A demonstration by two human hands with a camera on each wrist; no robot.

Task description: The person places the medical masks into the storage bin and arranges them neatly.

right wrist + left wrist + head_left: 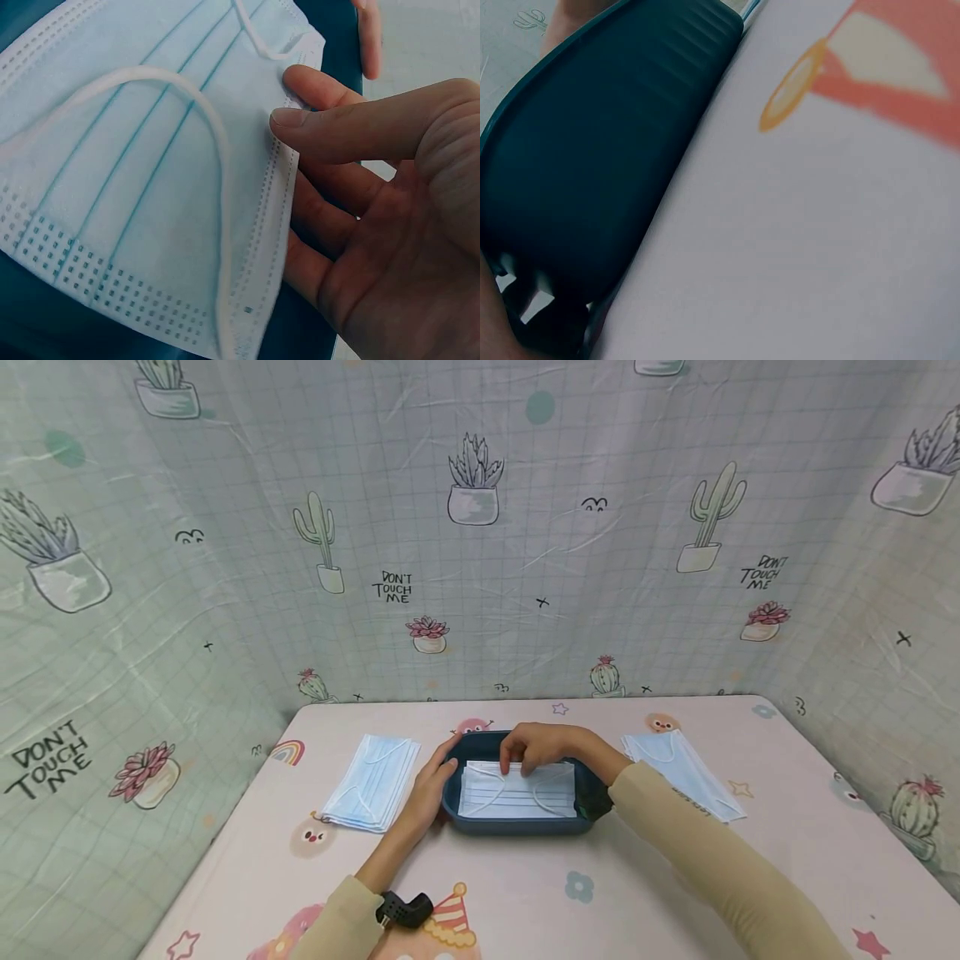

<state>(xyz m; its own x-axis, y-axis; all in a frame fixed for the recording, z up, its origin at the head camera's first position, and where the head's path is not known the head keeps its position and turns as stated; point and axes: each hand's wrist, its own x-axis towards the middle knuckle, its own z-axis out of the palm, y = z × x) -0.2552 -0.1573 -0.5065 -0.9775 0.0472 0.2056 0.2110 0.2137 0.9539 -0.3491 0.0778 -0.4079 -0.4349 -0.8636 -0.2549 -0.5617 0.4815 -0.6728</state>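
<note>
A dark blue plastic basket [517,827] stands in the middle of the table with light blue pleated face masks [517,797] lying in it. My left hand [431,783] holds the basket's left end at the rim; in the left wrist view only a sliver of that hand [493,322] shows beside the basket's wall [592,157]. Over the basket, my right hand [543,746] pinches the far edge of the top mask. Close up in the right wrist view, its thumb [330,133] lies on the mask [172,187] and the other fingers are behind the edge. White ear loops lie across the mask.
Left of the basket lies a stack of face masks [371,781]. More face masks [682,768] lie to the right, partly behind the right sleeve [720,852]. A patterned cloth [480,560] hangs behind the pink printed table [517,893].
</note>
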